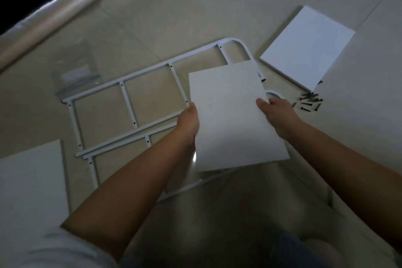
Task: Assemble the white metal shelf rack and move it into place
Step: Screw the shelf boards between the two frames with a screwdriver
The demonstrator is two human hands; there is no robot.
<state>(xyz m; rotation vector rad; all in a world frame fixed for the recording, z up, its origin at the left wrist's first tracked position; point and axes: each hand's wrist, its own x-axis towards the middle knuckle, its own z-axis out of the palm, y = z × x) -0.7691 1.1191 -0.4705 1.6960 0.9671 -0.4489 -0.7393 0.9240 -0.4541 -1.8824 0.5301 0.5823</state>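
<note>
On the pale tiled floor [174, 6] the rack is not built yet. Two side pieces rest flat next to each other: the far white metal ladder-shaped side frame [128, 103] and the near white metal ladder-shaped side frame [94, 172]. Their long rails lie just beside each other. Small dark holes show along the bars, and they look empty.

The person holds one flat white shelf panel [230, 115] up in the air over the round ends of the frames. The left hand [188, 119] has its grip on the left edge of this panel, with the fingers hidden under it. The right hand [276, 113] has its grip on the right edge, thumb on top. Both grips are closed on it, so it is joined to nothing.

A second flat white panel [309, 48] lies on the floor at the far right. A third flat white panel [28, 180] lies at the near left. A little heap of black screws [309, 102] waits near the right hand. A clear plastic bag [76, 69] lies past the far frame.

I think this is the very start. Still to do: stand the frames up, fit each panel between them, put in the screws, then carry the rack to its place
</note>
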